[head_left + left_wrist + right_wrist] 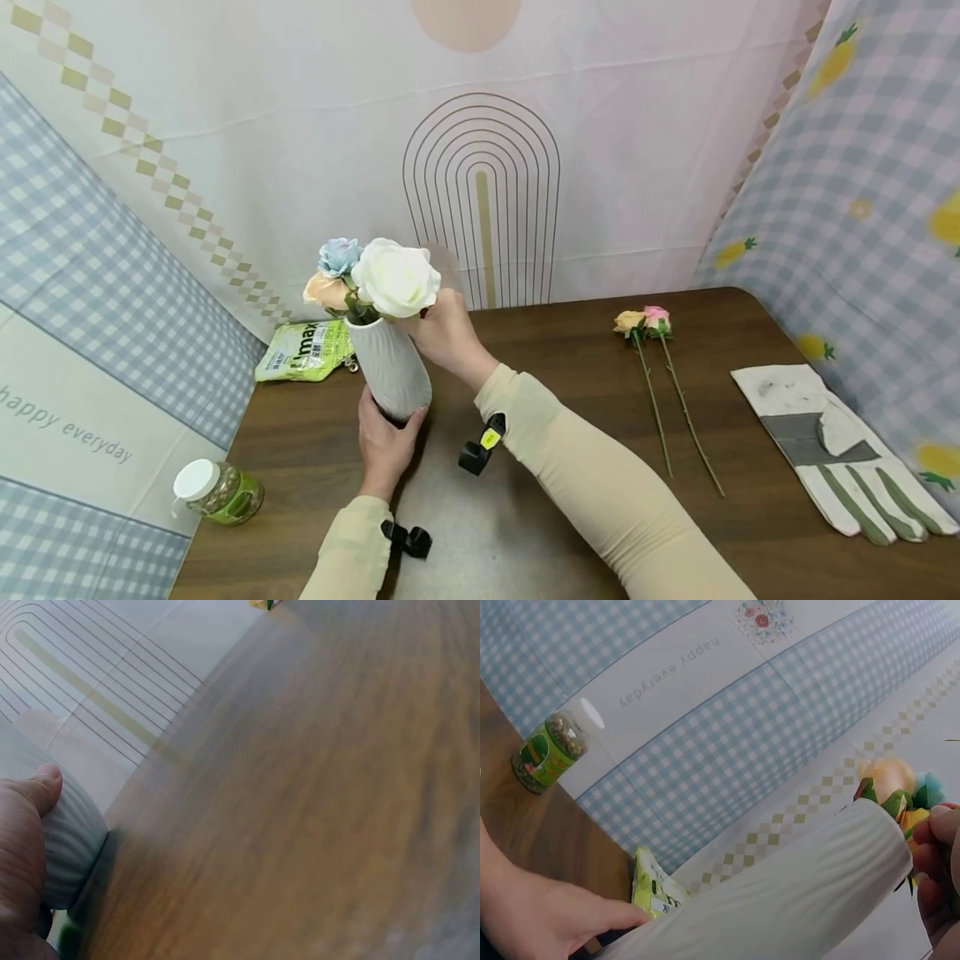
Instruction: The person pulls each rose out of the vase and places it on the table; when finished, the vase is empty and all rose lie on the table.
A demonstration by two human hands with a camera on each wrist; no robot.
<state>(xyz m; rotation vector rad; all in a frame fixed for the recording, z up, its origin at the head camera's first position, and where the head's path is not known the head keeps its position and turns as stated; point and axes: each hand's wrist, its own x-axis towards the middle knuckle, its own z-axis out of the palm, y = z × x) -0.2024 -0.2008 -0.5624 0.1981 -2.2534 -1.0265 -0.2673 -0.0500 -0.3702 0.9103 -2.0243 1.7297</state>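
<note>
My left hand [386, 446] grips the lower part of a white ribbed vase [390, 371], which leans to the left. In the vase's mouth stand a large white rose [397, 277], a blue flower [339, 256] and a peach flower [326, 292]. At the rim, my right hand [448, 335] has its fingers curled and pinches a flower just under the white rose; its stem is mostly hidden. The right wrist view shows yellow petals [913, 820] beside those fingertips. In the left wrist view, the left thumb [47, 787] presses on the vase.
Yellow [628, 322] and pink [657, 317] long-stemmed roses lie on the wooden table [570, 367]. White-and-grey gloves [832, 450] are at the right edge. A green packet [296, 352] lies behind the vase, and a white-lidded jar [225, 493] stands at left.
</note>
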